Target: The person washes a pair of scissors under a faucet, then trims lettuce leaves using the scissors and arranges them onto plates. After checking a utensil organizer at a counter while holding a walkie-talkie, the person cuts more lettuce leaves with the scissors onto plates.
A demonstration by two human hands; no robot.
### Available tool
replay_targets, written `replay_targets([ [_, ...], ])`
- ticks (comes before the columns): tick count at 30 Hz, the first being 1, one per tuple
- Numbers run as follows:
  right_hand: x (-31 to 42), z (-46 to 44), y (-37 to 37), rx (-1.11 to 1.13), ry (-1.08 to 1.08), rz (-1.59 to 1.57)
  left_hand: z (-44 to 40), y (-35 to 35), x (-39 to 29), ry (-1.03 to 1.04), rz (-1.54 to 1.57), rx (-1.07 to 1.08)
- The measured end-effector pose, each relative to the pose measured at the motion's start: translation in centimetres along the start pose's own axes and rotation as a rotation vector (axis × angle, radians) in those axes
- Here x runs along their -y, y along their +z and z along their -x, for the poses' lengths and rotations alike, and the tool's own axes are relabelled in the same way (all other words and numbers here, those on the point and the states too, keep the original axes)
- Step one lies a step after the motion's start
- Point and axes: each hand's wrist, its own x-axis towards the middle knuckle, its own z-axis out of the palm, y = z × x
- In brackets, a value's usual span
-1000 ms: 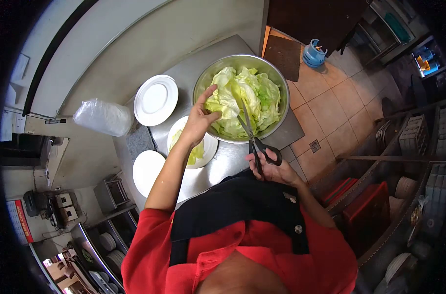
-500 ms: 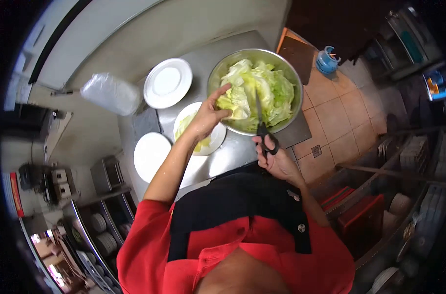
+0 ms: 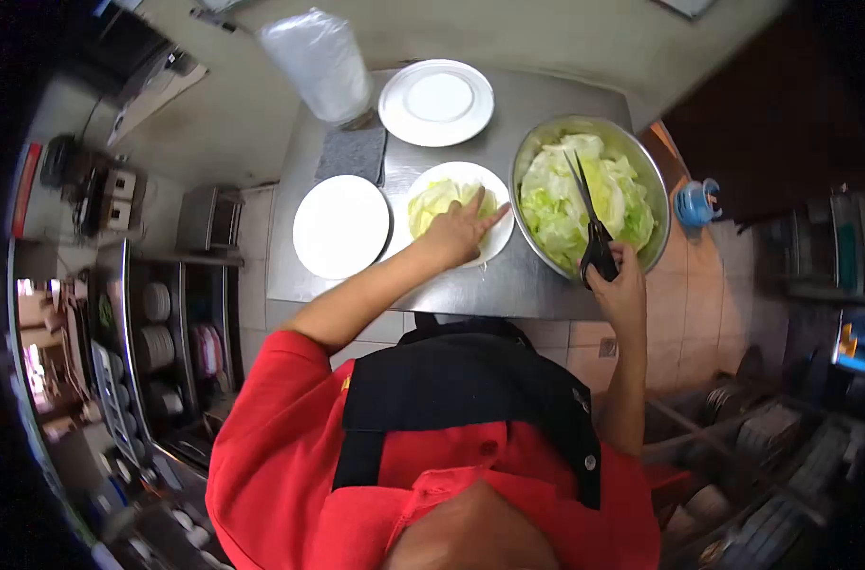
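Observation:
My left hand (image 3: 459, 231) is over the white plate (image 3: 500, 243) that bears lettuce (image 3: 431, 204); its fingers are spread, and nothing shows between them. Black-handled scissors (image 3: 599, 242) are in my right hand (image 3: 622, 280), its fingers closed round the handles. The blades point away from me over the lettuce leaves (image 3: 556, 199) in a large steel bowl (image 3: 658, 180). What lies under my left palm is hidden.
A bare white plate (image 3: 341, 228) is at the left of the steel table (image 3: 537, 294). Behind are stacked white plates (image 3: 439, 100), a grey cloth (image 3: 351, 155) and a clear plastic bag (image 3: 323, 71). On the floor at right stands a blue gas cylinder (image 3: 696, 202).
My left hand has moved from the bowl's lettuce to the lettuce plate. The scissors stay in my right hand over the bowl. The camera view has turned, shifting the table.

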Motion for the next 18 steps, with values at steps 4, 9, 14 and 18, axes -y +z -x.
replay_targets([
  [4, -0.8, -3.5, -0.5, -0.009, -0.138, 0.146, 2.6, 0.2, -0.1, -0.036, 0.137, -0.201],
  [9, 0.0, -3.9, -1.9, 0.167, -0.217, 0.336, 9.3, 1.1, 3.9, -0.299, 0.404, -0.512],
  [14, -2.0, -5.1, -1.7, 0.233, -0.351, 0.575, 20.3, 6.6, 7.3, -0.659, 0.575, -0.699],
  [18, -1.7, -8.8, -0.9, 0.304, -0.112, 0.814, 29.8, 12.1, 10.0, -0.773, 0.674, -0.773],
])
